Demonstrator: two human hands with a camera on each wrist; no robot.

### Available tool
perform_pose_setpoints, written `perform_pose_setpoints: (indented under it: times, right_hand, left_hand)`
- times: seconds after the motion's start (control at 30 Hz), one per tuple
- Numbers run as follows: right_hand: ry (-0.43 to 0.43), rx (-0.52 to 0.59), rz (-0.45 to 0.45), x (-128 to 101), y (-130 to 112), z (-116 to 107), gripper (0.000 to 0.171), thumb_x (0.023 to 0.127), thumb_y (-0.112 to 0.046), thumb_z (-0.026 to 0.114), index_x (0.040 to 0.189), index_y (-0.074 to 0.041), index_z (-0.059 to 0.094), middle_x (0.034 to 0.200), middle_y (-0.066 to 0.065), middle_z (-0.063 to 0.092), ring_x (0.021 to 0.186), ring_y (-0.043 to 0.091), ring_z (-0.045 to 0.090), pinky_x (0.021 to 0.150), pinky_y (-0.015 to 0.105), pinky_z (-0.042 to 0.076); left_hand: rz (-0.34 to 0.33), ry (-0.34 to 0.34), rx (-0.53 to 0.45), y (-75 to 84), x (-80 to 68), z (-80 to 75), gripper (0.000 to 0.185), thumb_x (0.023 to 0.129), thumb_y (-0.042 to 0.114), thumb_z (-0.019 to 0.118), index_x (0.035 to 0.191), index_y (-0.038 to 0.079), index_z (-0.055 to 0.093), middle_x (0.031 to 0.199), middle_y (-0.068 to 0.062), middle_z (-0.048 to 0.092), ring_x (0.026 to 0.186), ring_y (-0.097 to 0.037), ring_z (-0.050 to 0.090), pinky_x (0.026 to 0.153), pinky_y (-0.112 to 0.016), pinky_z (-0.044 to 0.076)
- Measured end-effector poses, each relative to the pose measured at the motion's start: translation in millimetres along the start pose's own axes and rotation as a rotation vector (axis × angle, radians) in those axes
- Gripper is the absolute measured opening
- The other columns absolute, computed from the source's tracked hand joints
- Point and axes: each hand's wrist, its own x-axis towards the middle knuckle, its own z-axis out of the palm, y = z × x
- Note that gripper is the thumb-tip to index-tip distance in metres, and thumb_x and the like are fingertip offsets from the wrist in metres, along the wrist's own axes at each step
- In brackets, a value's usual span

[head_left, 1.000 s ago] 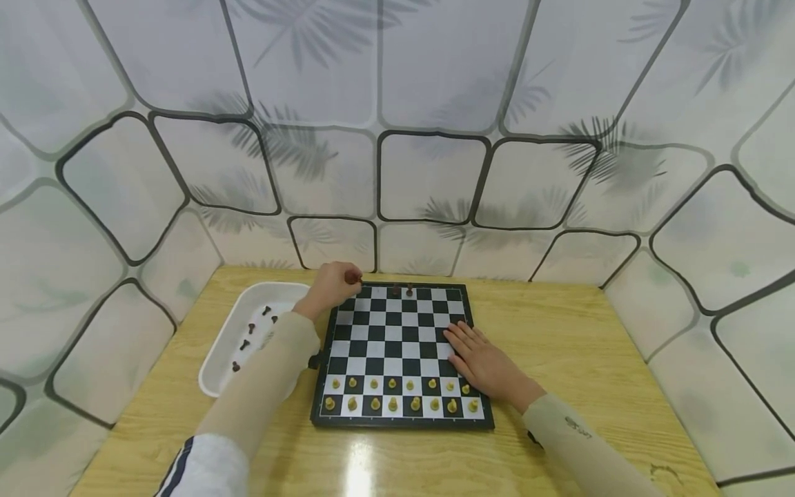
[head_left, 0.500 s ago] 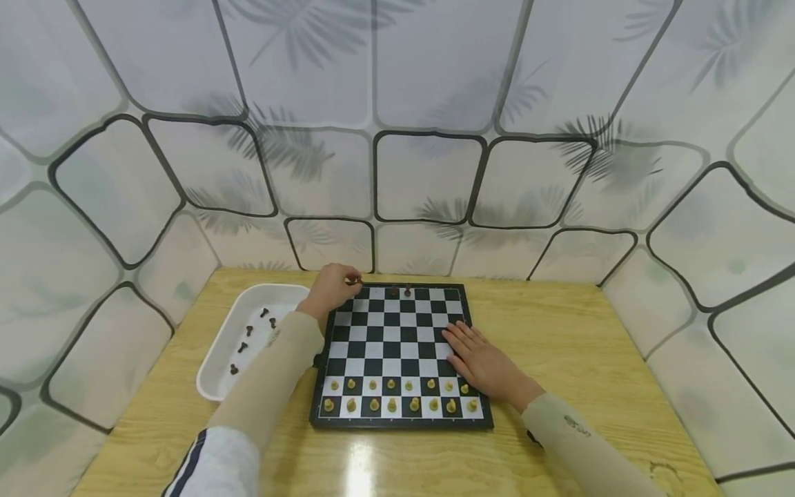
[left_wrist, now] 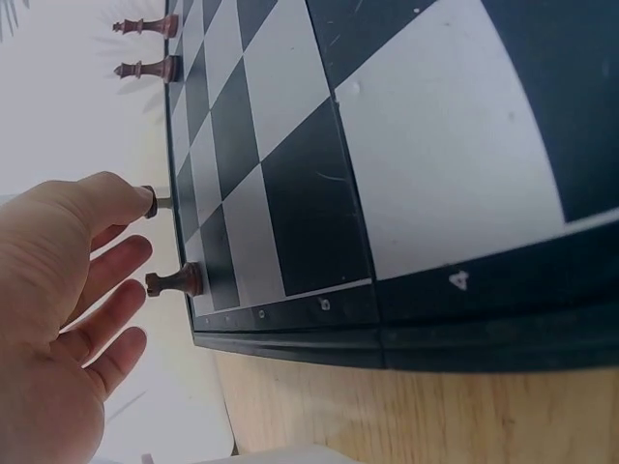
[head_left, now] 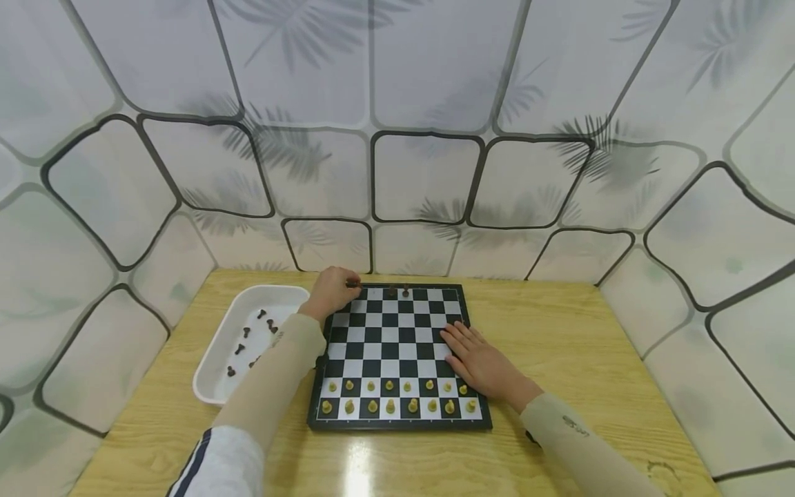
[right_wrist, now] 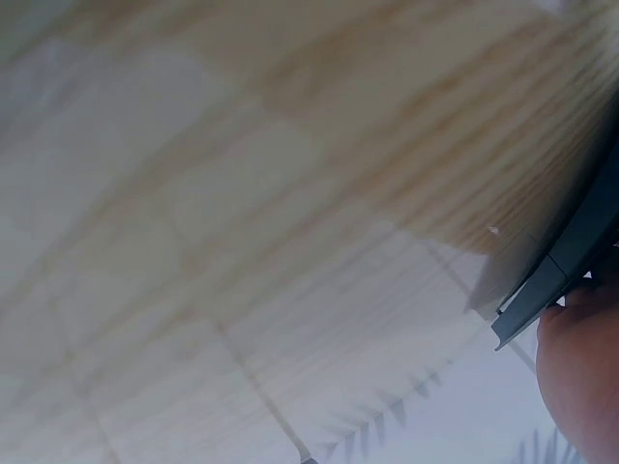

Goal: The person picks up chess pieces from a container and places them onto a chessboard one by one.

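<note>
My right hand (head_left: pixel 487 364) lies flat on the chessboard (head_left: pixel 397 359), fingers straight. Only my left wrist view shows a dark pawn (left_wrist: pixel 174 281) standing beside my left hand's (head_left: pixel 332 290) fingers, which pinch another piece (left_wrist: pixel 153 202) at the board's far edge.

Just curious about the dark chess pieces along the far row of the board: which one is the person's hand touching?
The left hand pinches the dark piece second from the board's corner. The corner piece stands free beside the fingers, and the two others stand untouched farther along.
</note>
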Motion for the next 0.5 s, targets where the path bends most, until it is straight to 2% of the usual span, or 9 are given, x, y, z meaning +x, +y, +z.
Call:
perform_pose_setpoints:
  times: [0.17,0.5]
  right_hand:
    - [0.003,0.004,-0.003,-0.5,-0.3,-1.0,0.06,0.113,-0.038,0.043,0.162,-0.004,0.038,0.17,0.015,0.036,0.161,0.037,0.028,0.13,0.054,0.026]
    - [0.013,-0.004,-0.006,0.1,0.9,1.6,0.06,0.113,-0.039,0.043,0.162,-0.005,0.039,0.17,0.015,0.036,0.161,0.036,0.028,0.13,0.054,0.027]
  left_hand:
    - [-0.005,-0.006,0.015,-1.6,1.8,4.4,0.022,0.097,0.014,0.072,0.116,0.004,0.079,0.122,-0.014,0.077,0.118,-0.033,0.069,0.105,-0.049,0.054]
    - [-0.011,-0.011,0.055,-4.2,3.1,7.3,0.026,0.097,0.014,0.071,0.119,0.002,0.077,0.122,-0.015,0.077,0.121,-0.034,0.069,0.107,-0.05,0.054]
